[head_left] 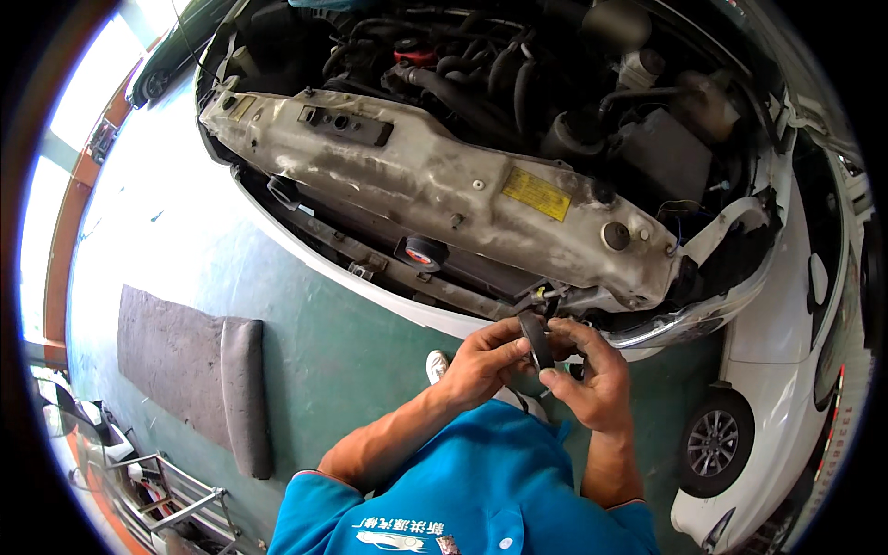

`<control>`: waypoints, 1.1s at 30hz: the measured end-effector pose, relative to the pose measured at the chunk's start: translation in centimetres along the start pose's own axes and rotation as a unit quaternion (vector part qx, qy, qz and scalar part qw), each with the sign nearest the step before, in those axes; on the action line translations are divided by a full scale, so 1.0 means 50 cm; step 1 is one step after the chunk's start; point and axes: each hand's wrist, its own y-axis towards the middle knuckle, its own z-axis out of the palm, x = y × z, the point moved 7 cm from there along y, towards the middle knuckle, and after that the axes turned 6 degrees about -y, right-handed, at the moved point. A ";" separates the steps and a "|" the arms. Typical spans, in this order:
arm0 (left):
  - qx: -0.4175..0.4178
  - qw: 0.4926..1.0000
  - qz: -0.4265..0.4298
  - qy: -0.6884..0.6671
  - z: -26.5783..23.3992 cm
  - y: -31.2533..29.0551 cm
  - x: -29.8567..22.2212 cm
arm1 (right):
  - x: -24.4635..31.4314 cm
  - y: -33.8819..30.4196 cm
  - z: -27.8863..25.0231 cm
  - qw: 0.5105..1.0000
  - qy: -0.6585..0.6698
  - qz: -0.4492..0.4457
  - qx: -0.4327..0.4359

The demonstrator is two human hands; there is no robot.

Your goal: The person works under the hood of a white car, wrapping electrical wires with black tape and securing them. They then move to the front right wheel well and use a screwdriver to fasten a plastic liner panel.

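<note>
At the car's front edge, my left hand (pixel 486 363) pinches a black roll of tape (pixel 535 339), seen nearly edge-on. My right hand (pixel 595 377) is closed against its other side, thumb and fingers bent around it. Something small and grey pokes out by the right thumb, too small to name. Just beyond both hands, thin wires with a yellow piece (pixel 540 292) hang at the headlight corner. A black round horn (pixel 424 252) with a red mark sits in the gap behind the white bumper (pixel 370 291).
The open engine bay (pixel 462 74) lies behind a dirty metal crossmember (pixel 370 176) with a yellow label (pixel 536 193). A grey mat (pixel 176 361) rests on the green floor at left, near a metal frame (pixel 185 504). Another white car (pixel 768 333) stands close on the right.
</note>
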 end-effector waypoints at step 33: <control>0.069 0.980 -0.125 -0.139 -0.003 0.001 0.044 | -0.032 0.018 0.016 0.999 0.006 0.042 0.003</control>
